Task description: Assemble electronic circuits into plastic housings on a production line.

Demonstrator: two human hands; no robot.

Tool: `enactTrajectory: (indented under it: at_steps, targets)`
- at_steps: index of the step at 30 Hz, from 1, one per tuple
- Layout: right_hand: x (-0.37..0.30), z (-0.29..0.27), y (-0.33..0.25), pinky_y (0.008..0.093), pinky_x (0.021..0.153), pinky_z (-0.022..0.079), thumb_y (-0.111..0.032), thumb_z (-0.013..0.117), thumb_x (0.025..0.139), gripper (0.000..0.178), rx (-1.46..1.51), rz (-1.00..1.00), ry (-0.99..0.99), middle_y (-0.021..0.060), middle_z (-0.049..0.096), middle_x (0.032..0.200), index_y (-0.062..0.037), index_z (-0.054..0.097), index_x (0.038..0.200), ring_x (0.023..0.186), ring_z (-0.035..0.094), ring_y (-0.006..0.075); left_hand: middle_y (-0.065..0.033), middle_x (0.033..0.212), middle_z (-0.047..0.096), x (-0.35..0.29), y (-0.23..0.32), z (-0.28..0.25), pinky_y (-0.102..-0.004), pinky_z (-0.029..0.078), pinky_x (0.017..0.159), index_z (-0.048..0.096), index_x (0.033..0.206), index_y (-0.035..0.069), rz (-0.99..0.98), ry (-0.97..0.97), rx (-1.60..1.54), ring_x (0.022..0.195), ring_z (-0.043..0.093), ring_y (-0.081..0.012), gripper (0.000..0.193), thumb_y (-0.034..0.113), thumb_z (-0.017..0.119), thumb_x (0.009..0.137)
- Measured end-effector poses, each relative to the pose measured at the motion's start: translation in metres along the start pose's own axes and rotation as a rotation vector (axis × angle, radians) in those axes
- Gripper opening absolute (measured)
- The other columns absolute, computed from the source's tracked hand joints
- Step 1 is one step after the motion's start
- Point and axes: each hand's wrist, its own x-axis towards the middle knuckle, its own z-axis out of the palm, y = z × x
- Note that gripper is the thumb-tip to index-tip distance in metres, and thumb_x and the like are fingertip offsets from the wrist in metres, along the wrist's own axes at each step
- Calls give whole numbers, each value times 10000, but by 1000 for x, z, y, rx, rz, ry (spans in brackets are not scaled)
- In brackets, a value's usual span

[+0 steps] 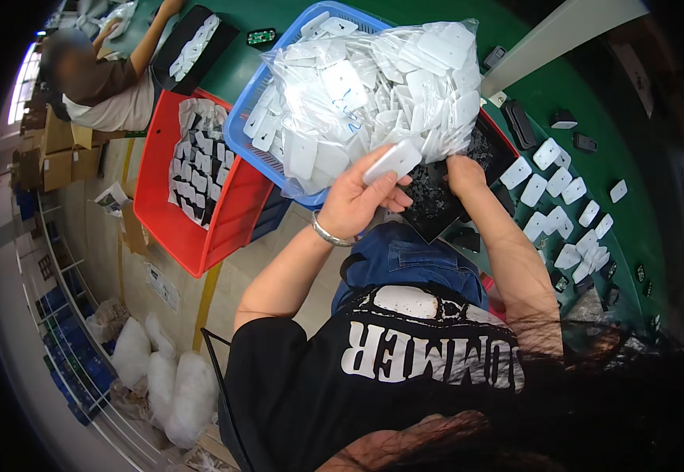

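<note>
My left hand (355, 197) is closed around a white plastic cover (393, 162), a flat rounded rectangle with small holes, gripped between thumb and fingers. It is in front of a clear plastic bag (342, 86) packed with many similar white covers. The bag sits in a blue plastic basket (234, 130). My right hand (466, 175) reaches down over a black tray (430, 206) of small black parts, beside the bag's lower right edge. Its fingers are curled, and the fingertips are mostly hidden, so what they hold does not show.
Loose white covers (548, 153) and black housings (519, 124) lie across the green table (633, 228) on the right. A red bin (153, 185) of black and white parts stands left of the basket. A grey post (558, 47) rises at upper right; another person (98, 82) works at upper left.
</note>
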Motion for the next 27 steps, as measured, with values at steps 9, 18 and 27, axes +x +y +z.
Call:
enactTrajectory:
  at_steps: [9,18,27]
  targets:
    - [-5,4,0,390,749,490,-58,437,786,209,-39,-117,71,201,605,925,-22,632,850,889,597,309,-44,1024,555,0,-46,19,-225,438,776,540,1130,27,-113,-99,-422,916,518,-103,281,46,529,850]
    - [-55,-13,18,372,649,489,-47,537,775,140,437,-364,567,194,580,848,19,589,887,732,602,303,-77,1066,535,9,-48,43,-271,515,738,423,1205,-9,3,28,-29,935,535,-138,395,1,535,826]
    - [-162,-25,51,242,591,486,-1,574,803,140,1845,-160,289,106,613,855,20,567,941,708,596,144,-82,1010,576,6,-31,75,-239,507,613,442,1169,17,-204,-169,99,832,597,-148,318,75,499,861]
